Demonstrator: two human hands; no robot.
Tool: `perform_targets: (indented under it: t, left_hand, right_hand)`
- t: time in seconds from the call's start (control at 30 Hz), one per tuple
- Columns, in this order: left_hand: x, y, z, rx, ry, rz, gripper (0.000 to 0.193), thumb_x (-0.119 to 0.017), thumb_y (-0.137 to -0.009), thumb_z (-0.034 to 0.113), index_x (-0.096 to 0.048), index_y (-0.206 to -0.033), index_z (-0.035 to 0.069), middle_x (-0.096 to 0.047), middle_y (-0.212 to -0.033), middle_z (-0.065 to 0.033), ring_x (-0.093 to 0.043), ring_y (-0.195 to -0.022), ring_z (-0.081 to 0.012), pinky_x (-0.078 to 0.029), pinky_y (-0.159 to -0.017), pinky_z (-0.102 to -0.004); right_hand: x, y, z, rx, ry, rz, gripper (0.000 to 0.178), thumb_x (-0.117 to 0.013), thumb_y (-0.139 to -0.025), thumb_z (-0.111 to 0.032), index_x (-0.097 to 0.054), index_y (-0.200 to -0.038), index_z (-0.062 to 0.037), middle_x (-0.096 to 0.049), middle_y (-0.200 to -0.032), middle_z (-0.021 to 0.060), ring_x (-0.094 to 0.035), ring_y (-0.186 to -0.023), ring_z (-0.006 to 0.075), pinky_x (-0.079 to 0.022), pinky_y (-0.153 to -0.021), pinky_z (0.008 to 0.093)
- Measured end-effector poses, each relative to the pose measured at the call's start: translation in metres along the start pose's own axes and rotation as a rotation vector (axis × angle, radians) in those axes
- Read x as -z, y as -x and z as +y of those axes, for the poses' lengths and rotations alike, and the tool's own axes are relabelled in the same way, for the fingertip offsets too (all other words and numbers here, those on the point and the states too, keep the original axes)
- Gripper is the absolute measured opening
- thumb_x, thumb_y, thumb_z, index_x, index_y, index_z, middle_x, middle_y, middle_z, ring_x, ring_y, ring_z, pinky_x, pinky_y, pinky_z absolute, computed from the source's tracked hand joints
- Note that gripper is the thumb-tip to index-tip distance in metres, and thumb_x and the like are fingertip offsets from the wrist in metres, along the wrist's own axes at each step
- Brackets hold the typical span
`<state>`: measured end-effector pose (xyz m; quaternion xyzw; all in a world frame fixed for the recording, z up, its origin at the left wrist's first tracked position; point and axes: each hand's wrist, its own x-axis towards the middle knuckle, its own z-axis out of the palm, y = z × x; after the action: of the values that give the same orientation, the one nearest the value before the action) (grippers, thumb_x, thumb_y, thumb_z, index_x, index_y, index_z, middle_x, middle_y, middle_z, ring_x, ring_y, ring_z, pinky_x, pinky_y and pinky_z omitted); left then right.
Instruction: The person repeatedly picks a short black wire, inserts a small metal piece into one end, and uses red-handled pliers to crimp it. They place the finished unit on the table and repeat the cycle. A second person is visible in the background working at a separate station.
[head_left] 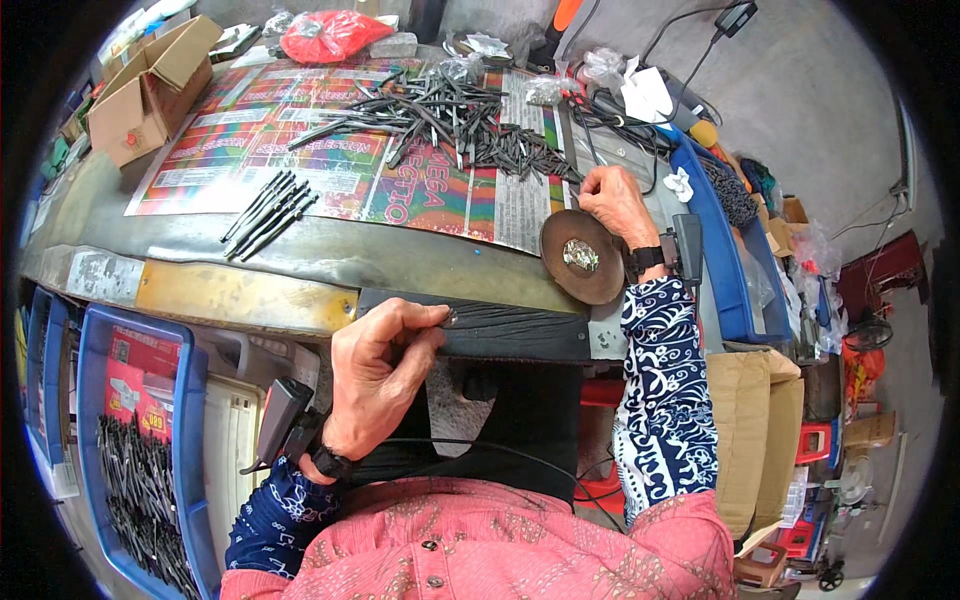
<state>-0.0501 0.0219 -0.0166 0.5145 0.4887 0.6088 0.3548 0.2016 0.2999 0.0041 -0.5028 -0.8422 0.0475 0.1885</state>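
Note:
My left hand (pixel 378 375) is above the front edge of the bench, thumb and forefinger pinched on a tiny shiny piece (pixel 450 318) too small to name. My right hand (pixel 617 208) is closed at the far rim of a round brown dish (pixel 557 250); its fingertips meet the right end of a pile of slim dark pen-like sticks (pixel 440 115), and what they grip is hidden. Small shiny pieces (pixel 580 255) sit in the middle of the dish. A short row of similar dark sticks (pixel 268 213) lies apart at the left.
Printed sheets (pixel 330 165) cover the far bench. A cardboard box (pixel 150 95) and a red plastic bag (pixel 332 38) stand behind. Blue trays are at the right (pixel 728 270) and lower left (pixel 190 460), the latter holding many dark sticks. Cables (pixel 650 130) run at the back right.

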Motion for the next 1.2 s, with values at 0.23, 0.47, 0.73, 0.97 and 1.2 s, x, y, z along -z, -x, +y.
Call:
perform_targets:
  t: [0.23,0.47,0.73,0.97,1.2]
  left_hand:
    - [0.001,0.002,-0.001,0.034,0.023,0.0,0.012,-0.062,-0.085,-0.007,-0.066,-0.096,-0.003,-0.061,-0.074,-0.0004,-0.054,-0.065,-0.0028,-0.045,-0.059,-0.0194]
    - [0.003,0.004,-0.002,0.024,0.079,-0.053,0.015,-0.059,-0.09,-0.006,-0.065,-0.102,-0.001,-0.061,-0.078,0.0013,-0.048,-0.061,-0.0005,-0.038,-0.054,-0.0163]
    - [0.002,0.002,0.003,0.128,0.189,-0.032,0.011,-0.06,-0.089,-0.004,-0.065,-0.099,-0.002,-0.058,-0.074,0.0044,-0.047,-0.062,0.0007,-0.038,-0.054,-0.0164]
    - [-0.002,0.0,0.005,0.142,0.199,-0.004,0.014,-0.06,-0.091,-0.001,-0.064,-0.105,-0.001,-0.063,-0.078,-0.0005,-0.048,-0.058,-0.0017,-0.038,-0.052,-0.017]
    - [-0.011,0.007,0.007,0.187,0.369,-0.031,0.011,-0.065,-0.089,0.002,-0.064,-0.1,-0.002,-0.063,-0.077,0.0014,-0.05,-0.06,-0.001,-0.04,-0.052,-0.0165]
  right_hand:
    - [-0.008,0.0,0.005,0.044,0.001,0.077,0.018,-0.066,-0.065,-0.008,-0.068,-0.078,0.004,-0.067,-0.07,0.0168,-0.067,-0.068,0.0272,-0.052,-0.064,0.0345]
    - [-0.005,0.002,0.004,0.026,-0.038,-0.002,0.015,-0.065,-0.068,-0.009,-0.067,-0.077,0.0035,-0.067,-0.07,0.0163,-0.065,-0.066,0.0259,-0.05,-0.062,0.0347]
    - [0.002,0.012,-0.012,0.015,-0.157,0.156,0.018,-0.065,-0.076,-0.014,-0.065,-0.086,0.0009,-0.065,-0.073,0.0131,-0.061,-0.066,0.024,-0.048,-0.063,0.0354]
    - [0.034,0.063,-0.088,0.129,-0.43,0.177,0.013,-0.066,-0.081,-0.008,-0.064,-0.089,0.0024,-0.063,-0.075,0.0038,-0.055,-0.066,0.0101,-0.044,-0.062,0.0256]
    - [0.035,0.148,-0.158,0.212,-0.638,0.1,0.017,-0.07,-0.078,0.001,-0.063,-0.094,0.0002,-0.063,-0.086,0.005,-0.06,-0.075,0.0125,-0.046,-0.066,0.0256]
